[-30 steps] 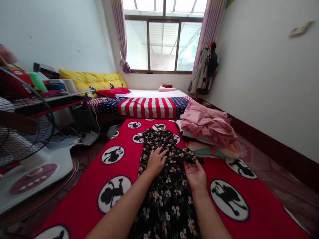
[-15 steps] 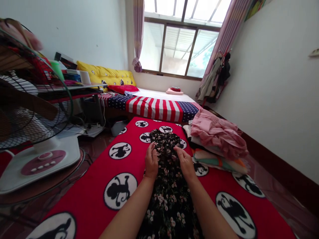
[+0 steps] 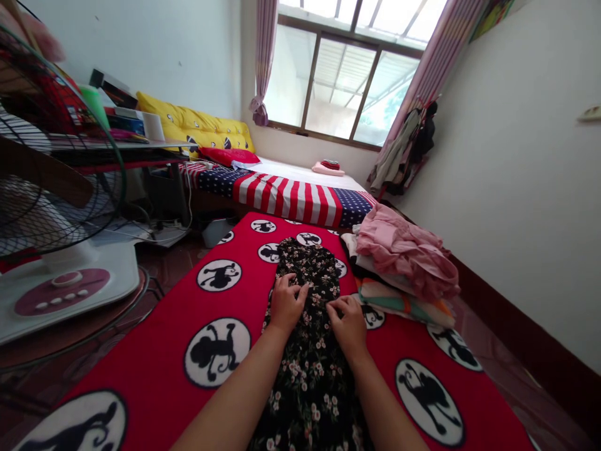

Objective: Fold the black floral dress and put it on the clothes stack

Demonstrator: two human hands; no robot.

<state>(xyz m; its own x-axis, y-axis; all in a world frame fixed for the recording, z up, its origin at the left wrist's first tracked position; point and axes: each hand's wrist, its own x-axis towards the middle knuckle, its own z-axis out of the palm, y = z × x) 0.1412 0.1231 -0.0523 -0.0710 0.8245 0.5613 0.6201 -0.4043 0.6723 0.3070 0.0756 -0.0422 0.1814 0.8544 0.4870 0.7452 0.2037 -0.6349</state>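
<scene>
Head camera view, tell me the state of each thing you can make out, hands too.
Floral garment: laid lengthwise on the red blanket.
Left hand: over the garment, thumb apart from fingers.
Right hand: by its right edge, fingers curled; grip unclear.
Pink cloth: crumpled, atop the pile.
Left curtain: tied back.
Jackets: hanging.
Fan: running or not, cannot tell.

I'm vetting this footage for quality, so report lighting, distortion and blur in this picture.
Head view: the window's upper panes are nearly washed out by daylight; head view: the fan base looks stretched towards the left edge; head view: the wall fitting at far right looks soft; head view: folds in the black garment are hard to read.
</scene>
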